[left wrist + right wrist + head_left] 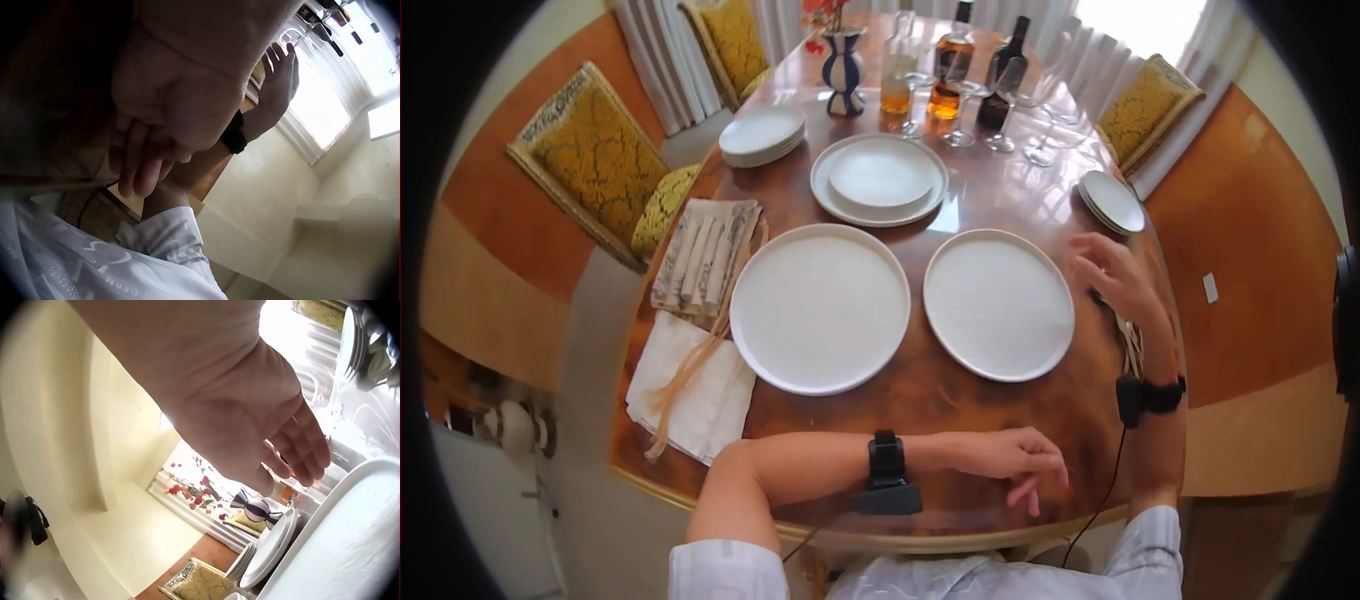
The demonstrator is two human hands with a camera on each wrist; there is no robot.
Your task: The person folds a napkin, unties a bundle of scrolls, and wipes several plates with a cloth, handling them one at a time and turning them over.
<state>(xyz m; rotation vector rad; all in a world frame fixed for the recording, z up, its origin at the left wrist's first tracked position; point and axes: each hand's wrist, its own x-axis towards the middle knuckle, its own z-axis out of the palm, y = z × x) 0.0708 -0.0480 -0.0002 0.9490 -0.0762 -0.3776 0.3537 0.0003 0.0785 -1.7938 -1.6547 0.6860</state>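
Note:
My right hand (1112, 272) hovers by the right rim of a large white plate (1000, 305), its fingers loosely bent with nothing between them. Under that forearm lies some cutlery (1133, 350), partly hidden. Low over the table's near edge, my left hand (1012, 460) reaches across to the right, fingers relaxed and holding nothing. A second large white plate (820, 310) lies left of the first. In the left wrist view the left palm (181, 106) shows bare, and the right wrist view shows the right hand (250, 425) with its palm likewise bare.
White cloth napkins (690, 390) and patterned rolled cloths (705, 255) lie at the left. Farther back are a plate stack (762, 138), nested plates (883, 172), small plates (1112, 203), a striped vase (843, 72), several bottles (951, 65) and stemmed glasses (1000, 140).

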